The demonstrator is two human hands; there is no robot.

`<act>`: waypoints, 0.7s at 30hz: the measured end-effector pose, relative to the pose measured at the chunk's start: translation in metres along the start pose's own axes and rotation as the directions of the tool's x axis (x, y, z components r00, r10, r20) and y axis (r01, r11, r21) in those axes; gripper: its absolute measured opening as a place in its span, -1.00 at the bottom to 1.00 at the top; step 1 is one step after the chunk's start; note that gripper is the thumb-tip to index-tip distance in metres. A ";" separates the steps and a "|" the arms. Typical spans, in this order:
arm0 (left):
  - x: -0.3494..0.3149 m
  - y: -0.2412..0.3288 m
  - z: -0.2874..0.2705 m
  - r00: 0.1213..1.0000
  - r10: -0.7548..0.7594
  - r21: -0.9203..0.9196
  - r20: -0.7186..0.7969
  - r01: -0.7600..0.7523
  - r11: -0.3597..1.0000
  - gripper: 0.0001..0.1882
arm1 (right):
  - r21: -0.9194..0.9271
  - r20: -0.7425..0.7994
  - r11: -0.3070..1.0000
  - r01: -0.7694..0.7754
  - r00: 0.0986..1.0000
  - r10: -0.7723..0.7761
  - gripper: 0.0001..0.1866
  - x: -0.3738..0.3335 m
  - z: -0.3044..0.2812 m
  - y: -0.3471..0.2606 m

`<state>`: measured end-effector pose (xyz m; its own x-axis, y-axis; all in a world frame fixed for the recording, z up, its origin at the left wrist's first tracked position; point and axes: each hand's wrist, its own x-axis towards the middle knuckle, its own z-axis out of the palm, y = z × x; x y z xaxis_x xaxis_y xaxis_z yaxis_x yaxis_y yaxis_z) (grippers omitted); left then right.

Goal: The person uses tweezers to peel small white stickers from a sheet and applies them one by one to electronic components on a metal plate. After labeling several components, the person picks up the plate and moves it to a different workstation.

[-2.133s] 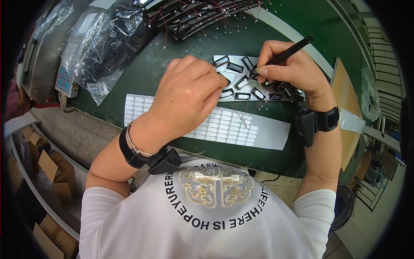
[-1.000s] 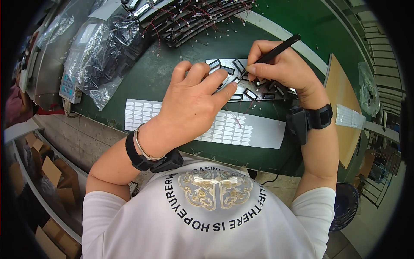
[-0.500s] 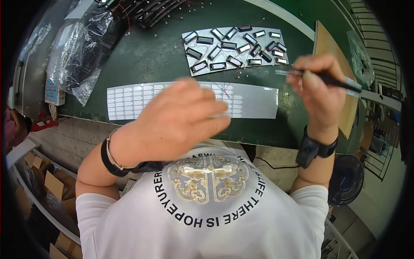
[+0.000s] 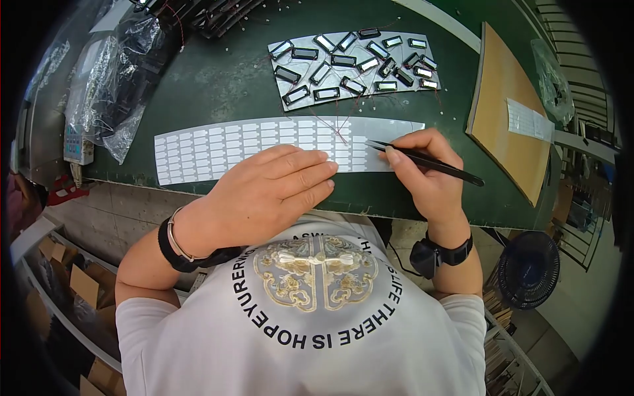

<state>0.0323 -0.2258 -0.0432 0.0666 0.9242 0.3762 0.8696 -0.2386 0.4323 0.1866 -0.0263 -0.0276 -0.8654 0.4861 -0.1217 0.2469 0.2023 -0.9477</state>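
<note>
A long pale sheet of small white labels (image 4: 218, 142) lies along the near edge of the green table. Across its near edge rests my left hand (image 4: 274, 188), palm down with fingers stretched out and holding nothing. Pinched in my right hand (image 4: 429, 181) is a pair of black tweezers (image 4: 452, 170). Their tips are at the right end of the label rows, close to a label; whether they grip it cannot be made out. Beyond the sheet, a light grey board (image 4: 360, 54) bears several small black rectangular parts (image 4: 326, 94) with silvery faces and thin red wires.
Clear plastic bags (image 4: 125, 92) cover dark items at the left, by a grey keypad device (image 4: 79, 146). More black parts (image 4: 205, 20) with wires lie at the far left. A brown board (image 4: 505, 109) stands on the right, and a black fan (image 4: 528, 270) is beyond the table edge.
My right hand has moved left and nearer, bringing the tweezers from beside the grey board to the label sheet. My left hand has settled flat on the sheet.
</note>
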 end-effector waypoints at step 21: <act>-0.001 -0.005 -0.001 0.999 -0.038 -0.092 0.000 0.038 0.995 -0.75 | 0.074 0.030 0.992 -0.100 0.995 0.098 -0.91 0.011 0.001 -0.008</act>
<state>0.0271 -0.2261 -0.0447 0.0338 0.9326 0.3593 0.8229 -0.2300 0.5195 0.1748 -0.0240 -0.0218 -0.8498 0.4778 -0.2227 0.2991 0.0891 -0.9501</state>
